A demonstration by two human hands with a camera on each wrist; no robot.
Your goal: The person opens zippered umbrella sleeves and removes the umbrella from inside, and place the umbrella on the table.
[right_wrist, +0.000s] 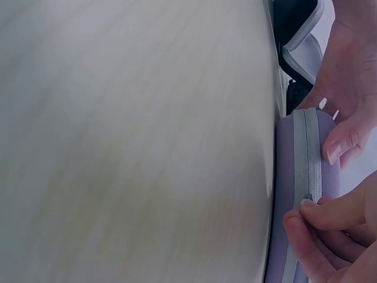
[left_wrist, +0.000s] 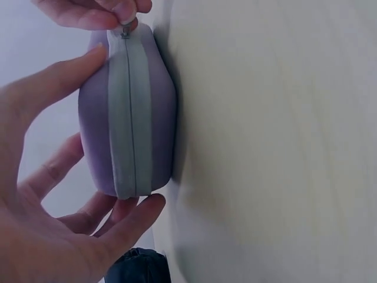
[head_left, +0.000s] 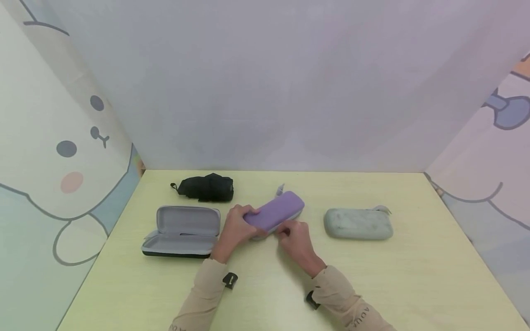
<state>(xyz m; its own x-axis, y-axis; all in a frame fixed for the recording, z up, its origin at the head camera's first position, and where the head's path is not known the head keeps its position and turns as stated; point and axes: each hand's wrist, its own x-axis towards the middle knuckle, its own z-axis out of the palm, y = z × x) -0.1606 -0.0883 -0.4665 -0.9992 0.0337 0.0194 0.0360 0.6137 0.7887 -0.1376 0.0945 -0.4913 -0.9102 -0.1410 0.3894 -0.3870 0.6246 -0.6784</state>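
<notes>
A purple glasses case point(head_left: 275, 212) with a pale grey zip band lies slantwise on the table in the head view. My left hand point(head_left: 238, 227) grips its near left end, thumb on the side and fingers spread round the end in the left wrist view. On the zip side, my right hand point(head_left: 296, 241) pinches the zipper pull point(left_wrist: 125, 33) between thumb and forefinger. The zip point(right_wrist: 308, 150) looks closed along the stretch between the two hands. The far part of the case is hidden behind my right hand in the right wrist view.
Left of my hands an open black case point(head_left: 182, 234) with grey lining stands on the table point(head_left: 414, 285). Behind it lies a folded black umbrella point(head_left: 207, 187). To the right is a closed grey-green case point(head_left: 358, 224). A pale wall point(head_left: 281, 92) bounds the back.
</notes>
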